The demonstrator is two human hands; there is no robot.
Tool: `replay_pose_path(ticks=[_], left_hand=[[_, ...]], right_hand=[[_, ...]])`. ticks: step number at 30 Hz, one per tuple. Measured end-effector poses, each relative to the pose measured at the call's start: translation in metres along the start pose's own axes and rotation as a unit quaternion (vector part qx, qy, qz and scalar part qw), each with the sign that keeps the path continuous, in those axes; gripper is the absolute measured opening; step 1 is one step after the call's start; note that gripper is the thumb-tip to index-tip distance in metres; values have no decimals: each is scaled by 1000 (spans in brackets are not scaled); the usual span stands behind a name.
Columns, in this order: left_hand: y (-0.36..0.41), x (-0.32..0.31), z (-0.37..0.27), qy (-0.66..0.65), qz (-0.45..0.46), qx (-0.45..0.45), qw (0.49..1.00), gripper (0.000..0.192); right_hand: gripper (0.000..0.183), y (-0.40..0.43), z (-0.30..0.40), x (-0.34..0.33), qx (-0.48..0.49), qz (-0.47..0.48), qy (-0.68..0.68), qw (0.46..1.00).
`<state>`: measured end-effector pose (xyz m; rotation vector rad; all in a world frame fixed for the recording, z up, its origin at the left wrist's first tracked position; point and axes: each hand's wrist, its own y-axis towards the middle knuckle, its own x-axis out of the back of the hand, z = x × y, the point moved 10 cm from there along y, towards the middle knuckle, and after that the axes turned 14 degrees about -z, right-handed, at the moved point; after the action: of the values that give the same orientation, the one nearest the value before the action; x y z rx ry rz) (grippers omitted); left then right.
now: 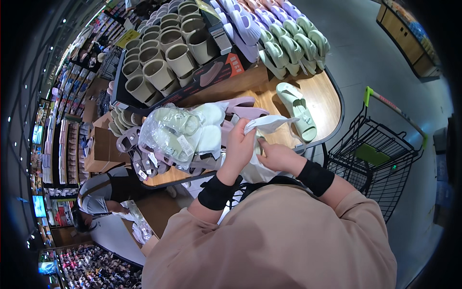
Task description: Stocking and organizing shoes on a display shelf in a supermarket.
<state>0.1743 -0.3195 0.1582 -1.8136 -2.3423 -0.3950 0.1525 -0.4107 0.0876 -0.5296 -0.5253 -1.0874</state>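
My left hand (241, 142) pinches the gathered edge of a thin white wrapping bag (270, 124) over the front of the wooden display table (326, 104). Close on its right, my right hand (277, 156) reaches to the bag's opening, where a bit of something pale green shows. Its grip there is partly hidden. A single mint-green slide slipper (300, 115) lies on the table beyond my right hand. Left of my hands, green slippers in a clear plastic bag (169, 132) rest on a pile, with white wrapped ones (211, 126) against them.
Beige slippers (160, 74) stand in a black display tray (122, 97); purple and green slides (292, 47) fill the back. Mauve slippers (247, 106) lie behind the bags. At right stands a shopping cart (375, 159). A person (99, 195) bends over an open carton (155, 213) at left.
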Motion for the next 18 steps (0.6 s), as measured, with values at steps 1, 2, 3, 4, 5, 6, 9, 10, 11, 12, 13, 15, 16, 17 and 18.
replay_pose_path(ticks=[1, 2, 3, 4, 5, 6, 9, 10, 11, 12, 13, 15, 16, 17, 18], left_hand=[[-5, 5, -5, 19, -18, -9, 1000, 7], [-12, 1, 3, -57, -28, 23, 998, 4], [-24, -5, 11, -132, -16, 81, 988, 3], [-32, -9, 2, -140, -14, 59, 988, 3], [-39, -12, -9, -148, -11, 37, 988, 3], [-45, -13, -11, -150, -15, 38, 988, 3], [-61, -24, -13, -195, 33, 111, 974, 8], [-66, -30, -29, -140, 83, 82, 983, 8], [-73, -37, -37, -84, 132, 53, 986, 9], [-79, -41, -44, -65, 166, -9, 984, 11], [-81, -38, -42, -66, 161, -9, 985, 11], [-81, -28, -52, -56, 133, -66, 987, 13], [-78, -24, -55, -88, 118, -47, 988, 14], [-78, -23, -55, -88, 113, -48, 988, 14], [-84, -31, -59, -127, 150, -39, 980, 15]], right_hand=[[34, 1, -6, -22, -24, 59, 5, 998], [36, -1, -11, -34, -37, 89, 7, 995], [38, -2, -13, -45, -49, 120, 8, 992], [41, -4, -7, -49, -84, 126, 154, 976], [44, -6, -1, -52, -116, 128, 297, 939], [45, -13, -2, -59, -158, 168, 375, 898], [44, -25, 7, -52, -154, 196, 463, 851], [44, -26, 11, -45, -139, 191, 472, 849], [44, -28, 15, -38, -124, 183, 477, 851], [44, -30, 21, -33, -107, 175, 478, 854], [44, -31, 27, -27, -88, 167, 477, 859], [44, -32, 38, -14, -50, 153, 473, 866], [44, -33, 41, -7, -33, 144, 470, 870], [43, -36, 45, 1, -20, 137, 467, 873], [43, -40, 48, 8, -8, 130, 463, 877]])
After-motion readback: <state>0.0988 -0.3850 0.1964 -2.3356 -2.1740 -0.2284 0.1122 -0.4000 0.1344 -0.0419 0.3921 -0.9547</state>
